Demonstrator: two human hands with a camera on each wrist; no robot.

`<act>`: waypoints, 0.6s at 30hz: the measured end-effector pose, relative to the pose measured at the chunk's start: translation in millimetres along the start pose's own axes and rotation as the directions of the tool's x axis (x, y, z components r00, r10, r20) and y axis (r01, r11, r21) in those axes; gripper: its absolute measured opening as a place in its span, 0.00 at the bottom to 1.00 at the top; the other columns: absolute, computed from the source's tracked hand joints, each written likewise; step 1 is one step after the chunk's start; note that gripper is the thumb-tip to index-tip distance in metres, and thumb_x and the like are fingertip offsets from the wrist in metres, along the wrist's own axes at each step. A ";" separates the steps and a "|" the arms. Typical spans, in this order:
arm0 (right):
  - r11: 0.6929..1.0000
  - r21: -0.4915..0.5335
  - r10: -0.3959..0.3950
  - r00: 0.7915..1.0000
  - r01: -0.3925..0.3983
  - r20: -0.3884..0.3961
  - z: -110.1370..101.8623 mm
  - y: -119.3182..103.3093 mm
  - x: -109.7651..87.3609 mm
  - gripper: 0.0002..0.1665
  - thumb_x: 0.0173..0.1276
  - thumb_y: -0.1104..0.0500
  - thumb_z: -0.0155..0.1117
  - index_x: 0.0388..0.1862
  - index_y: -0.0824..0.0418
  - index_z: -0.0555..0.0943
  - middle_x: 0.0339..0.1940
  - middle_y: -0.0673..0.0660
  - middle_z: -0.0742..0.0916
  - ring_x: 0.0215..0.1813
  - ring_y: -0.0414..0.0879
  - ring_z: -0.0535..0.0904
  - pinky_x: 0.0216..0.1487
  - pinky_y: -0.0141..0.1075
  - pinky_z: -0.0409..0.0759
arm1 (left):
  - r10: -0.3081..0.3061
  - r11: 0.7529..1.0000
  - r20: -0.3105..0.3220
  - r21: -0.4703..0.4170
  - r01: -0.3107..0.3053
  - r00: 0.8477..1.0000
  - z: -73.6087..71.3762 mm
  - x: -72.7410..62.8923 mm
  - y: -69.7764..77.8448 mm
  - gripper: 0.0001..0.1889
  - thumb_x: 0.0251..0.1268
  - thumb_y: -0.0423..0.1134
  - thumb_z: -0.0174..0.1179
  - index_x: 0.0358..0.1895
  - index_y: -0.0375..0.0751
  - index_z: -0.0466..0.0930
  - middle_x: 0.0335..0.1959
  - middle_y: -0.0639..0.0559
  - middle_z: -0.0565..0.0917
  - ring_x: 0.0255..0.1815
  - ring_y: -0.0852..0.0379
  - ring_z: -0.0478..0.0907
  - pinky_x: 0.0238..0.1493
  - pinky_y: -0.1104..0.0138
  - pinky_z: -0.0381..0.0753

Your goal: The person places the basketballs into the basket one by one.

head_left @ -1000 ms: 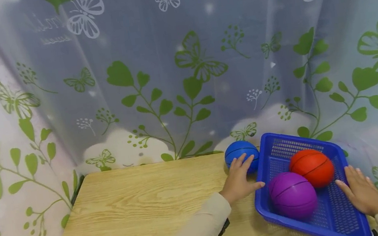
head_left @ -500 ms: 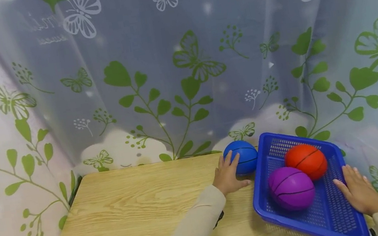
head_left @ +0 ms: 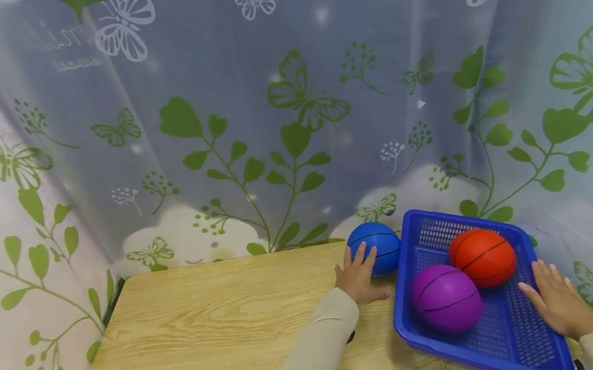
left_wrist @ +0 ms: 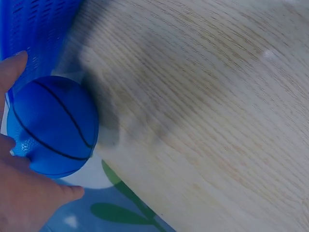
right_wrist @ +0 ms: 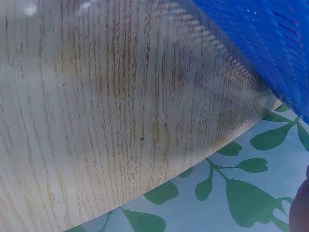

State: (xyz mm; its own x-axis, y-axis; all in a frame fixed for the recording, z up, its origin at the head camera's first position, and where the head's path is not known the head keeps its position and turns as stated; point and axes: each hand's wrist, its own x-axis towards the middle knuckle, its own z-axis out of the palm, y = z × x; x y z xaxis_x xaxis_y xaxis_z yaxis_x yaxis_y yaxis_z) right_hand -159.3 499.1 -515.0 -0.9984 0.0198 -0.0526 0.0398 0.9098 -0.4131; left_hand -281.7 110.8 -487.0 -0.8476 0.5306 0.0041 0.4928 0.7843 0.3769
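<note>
My left hand (head_left: 357, 281) reaches to the near left side of a small blue basketball (head_left: 383, 245), its fingers spread over the surface. In the left wrist view the ball (left_wrist: 55, 125) sits beside the basket wall (left_wrist: 41, 41), with fingers (left_wrist: 29, 195) around its outer side. A blue plastic basket (head_left: 400, 287) stands at the right of the table, holding a purple ball (head_left: 446, 300) and a red ball (head_left: 483, 257). Against the basket's right side rests my right hand (head_left: 563, 302), fingers extended. Only a sliver of that hand shows in the right wrist view.
The wooden table (head_left: 209, 336) extends left of the basket. A printed curtain (head_left: 246, 154) with leaves and butterflies hangs behind it and on both sides, close to the blue ball and the table's back edge.
My left hand has drawn left from the basket's rim to the blue ball's near left side. Inside the basket the purple and red balls have rolled slightly. My right hand stays at the basket's side.
</note>
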 end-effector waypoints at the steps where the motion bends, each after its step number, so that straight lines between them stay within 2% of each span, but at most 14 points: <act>1: 1.000 -0.001 0.000 1.000 0.000 -0.001 0.6 -0.6 0.2 0.44 0.80 0.45 0.28 0.70 0.83 0.34 0.68 0.86 0.42 0.69 0.79 0.28 0.64 0.68 0.25 | -0.004 1.000 0.004 0.010 0.004 1.000 0.5 -0.5 -0.5 0.51 0.49 0.58 0.70 0.76 0.51 0.53 0.78 0.50 0.51 0.77 0.39 0.44 0.66 0.39 0.58; 7: 1.000 -0.008 -0.004 1.000 0.004 -0.008 1.9 -3.0 1.4 0.44 0.80 0.45 0.28 0.70 0.84 0.35 0.68 0.87 0.43 0.69 0.78 0.28 0.65 0.67 0.24 | 0.025 0.994 -0.034 0.109 -0.022 0.999 10.4 -8.1 -8.2 0.50 0.49 0.56 0.71 0.75 0.51 0.55 0.77 0.51 0.52 0.76 0.39 0.46 0.66 0.40 0.59; 11: 1.000 -0.015 0.003 1.000 -0.004 -0.007 0.2 -4.1 1.1 0.44 0.80 0.45 0.28 0.69 0.84 0.35 0.67 0.87 0.43 0.69 0.79 0.28 0.64 0.68 0.25 | 0.109 0.982 -0.077 0.164 -0.095 0.991 24.4 -18.5 -22.5 0.50 0.50 0.54 0.72 0.75 0.51 0.55 0.78 0.51 0.50 0.76 0.39 0.46 0.66 0.39 0.59; 13: 1.000 -0.015 0.007 1.000 -0.007 -0.006 -0.3 -3.5 0.6 0.45 0.80 0.45 0.28 0.69 0.84 0.35 0.67 0.87 0.43 0.69 0.79 0.28 0.64 0.68 0.25 | 0.178 0.967 -0.107 0.205 -0.153 0.978 32.8 -24.8 -34.4 0.48 0.51 0.53 0.71 0.75 0.51 0.56 0.77 0.51 0.51 0.76 0.39 0.49 0.66 0.40 0.61; 14: 1.000 -0.016 0.007 1.000 -0.007 -0.007 -0.4 -3.1 0.5 0.45 0.80 0.44 0.28 0.69 0.84 0.35 0.67 0.87 0.43 0.69 0.79 0.28 0.64 0.68 0.25 | 0.224 0.953 -0.130 0.236 -0.189 0.966 36.3 -27.9 -41.2 0.45 0.52 0.53 0.70 0.74 0.51 0.58 0.77 0.51 0.53 0.75 0.40 0.52 0.65 0.42 0.63; 15: 1.000 -0.016 0.007 1.000 -0.007 -0.006 -0.4 -2.7 0.2 0.45 0.80 0.44 0.28 0.69 0.84 0.35 0.67 0.87 0.43 0.69 0.79 0.28 0.64 0.69 0.25 | 0.279 0.935 -0.165 0.271 -0.229 0.946 39.1 -30.8 -48.3 0.42 0.53 0.53 0.68 0.72 0.50 0.62 0.75 0.51 0.58 0.74 0.42 0.56 0.64 0.44 0.65; 16: 1.000 -0.015 0.006 1.000 -0.006 -0.004 -0.6 -2.2 0.5 0.45 0.80 0.44 0.28 0.69 0.84 0.35 0.67 0.87 0.43 0.69 0.79 0.28 0.64 0.69 0.25 | 0.334 0.918 -0.216 0.294 -0.265 0.918 40.6 -33.0 -55.0 0.39 0.53 0.51 0.68 0.70 0.49 0.66 0.72 0.51 0.64 0.71 0.43 0.62 0.64 0.47 0.68; 18: 1.000 -0.014 0.003 1.000 -0.003 -0.005 -1.2 -1.1 0.6 0.45 0.80 0.45 0.28 0.69 0.84 0.35 0.67 0.87 0.43 0.69 0.79 0.28 0.64 0.69 0.26 | 0.426 0.888 -0.332 0.332 -0.319 0.841 40.1 -35.4 -65.8 0.31 0.54 0.48 0.67 0.64 0.47 0.74 0.63 0.50 0.75 0.65 0.47 0.71 0.62 0.54 0.72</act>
State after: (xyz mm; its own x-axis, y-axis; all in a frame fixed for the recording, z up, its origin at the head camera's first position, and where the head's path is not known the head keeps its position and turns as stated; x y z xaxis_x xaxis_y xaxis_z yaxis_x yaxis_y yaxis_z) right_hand -160.0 498.6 -513.6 -0.9985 0.0250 -0.0493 0.0427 0.9156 -0.3999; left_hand -276.2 53.3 -549.1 -0.5685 0.6741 0.4716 0.7731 0.6338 0.0260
